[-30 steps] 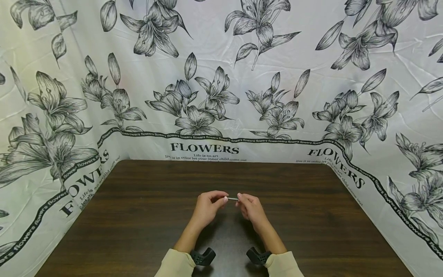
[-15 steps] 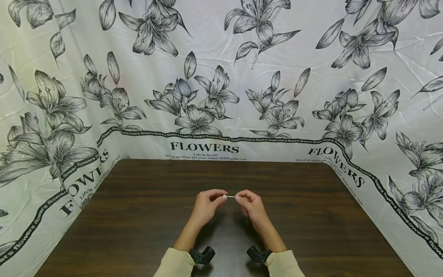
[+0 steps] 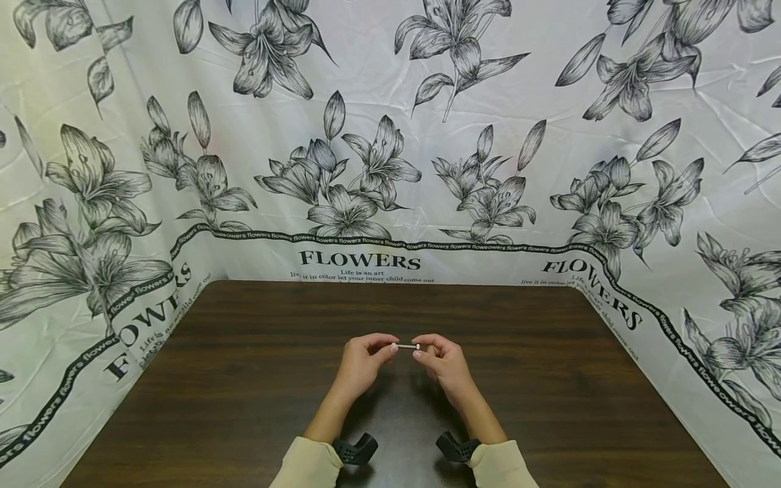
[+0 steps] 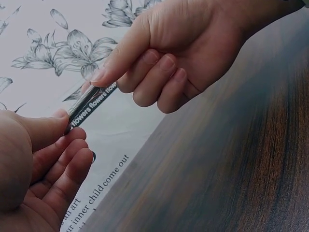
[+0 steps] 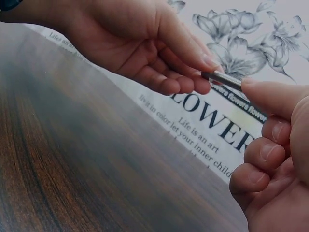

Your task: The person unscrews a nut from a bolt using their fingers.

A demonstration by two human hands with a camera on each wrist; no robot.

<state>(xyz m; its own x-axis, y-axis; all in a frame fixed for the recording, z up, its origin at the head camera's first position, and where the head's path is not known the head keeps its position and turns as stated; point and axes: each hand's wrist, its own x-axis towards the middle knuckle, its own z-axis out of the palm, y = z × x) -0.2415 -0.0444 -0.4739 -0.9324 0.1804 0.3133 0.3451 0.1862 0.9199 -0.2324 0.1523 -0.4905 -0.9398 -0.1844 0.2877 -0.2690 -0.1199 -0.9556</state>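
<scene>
A thin silver bolt (image 3: pixel 407 346), its threaded shaft (image 4: pixel 82 104) plain in the left wrist view, spans the gap between both hands above the table. My left hand (image 3: pixel 360 366) pinches one end between thumb and fingertips. At the other end, where a small pale wider piece shows in the head view, the thumb and index finger of my right hand (image 3: pixel 448 367) hold on. In the right wrist view the bolt (image 5: pixel 226 79) has a dark tip by the left fingertips. The remaining right fingers are curled in; what lies under the fingertips is hidden.
The dark wooden table (image 3: pixel 256 379) lies beneath the hands. A white floral cloth (image 3: pixel 390 203) hangs behind it and along both sides. Each wrist carries a black band, such as the left wristband (image 3: pixel 356 449).
The right thumb and index finger shift at the bolt's right end and part a little, so its wider end piece now shows. The left hand stays almost still.
</scene>
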